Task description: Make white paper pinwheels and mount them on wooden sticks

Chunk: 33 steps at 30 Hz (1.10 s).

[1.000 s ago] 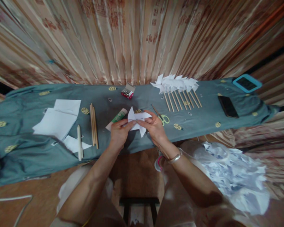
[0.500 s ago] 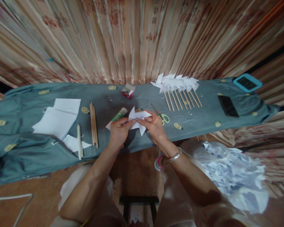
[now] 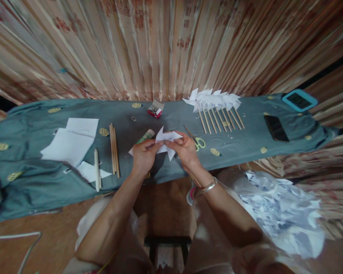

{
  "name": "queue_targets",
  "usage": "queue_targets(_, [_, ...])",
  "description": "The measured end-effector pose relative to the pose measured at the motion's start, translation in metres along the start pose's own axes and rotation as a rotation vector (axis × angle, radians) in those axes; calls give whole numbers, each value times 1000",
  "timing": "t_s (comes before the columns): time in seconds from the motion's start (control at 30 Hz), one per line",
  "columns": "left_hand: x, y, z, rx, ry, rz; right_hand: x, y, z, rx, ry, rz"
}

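Between my two hands is a white paper pinwheel, its pointed blades spread out, held above the near side of the cloth-covered table. My left hand pinches its left side, thumb near the centre. From the right, my right hand grips it, with the thumb also pressed at the centre. Both thumbs cover most of the middle. Just behind my left hand lies a green and white tube. Close to my right hand rest scissors with light green handles.
Pinwheels on sticks lie in a row at the back right. A small red box of metal pins stands behind my hands. To the left are wooden sticks, a white pen and paper sheets. A phone lies far right.
My thumbs have closed over the centre of the pinwheel, where a small shiny pin head showed before. The hands have otherwise hardly moved.
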<state>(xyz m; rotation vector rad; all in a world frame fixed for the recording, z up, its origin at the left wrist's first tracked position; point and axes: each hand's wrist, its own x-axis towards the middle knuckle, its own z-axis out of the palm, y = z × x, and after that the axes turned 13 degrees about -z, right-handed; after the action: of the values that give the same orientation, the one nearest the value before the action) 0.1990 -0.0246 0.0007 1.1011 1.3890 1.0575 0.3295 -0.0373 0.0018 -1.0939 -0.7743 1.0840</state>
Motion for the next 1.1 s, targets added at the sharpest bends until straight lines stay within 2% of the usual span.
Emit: queue_targets(1.1, [3,1,-2,68,38,73,3,3,6,1,-1,-23])
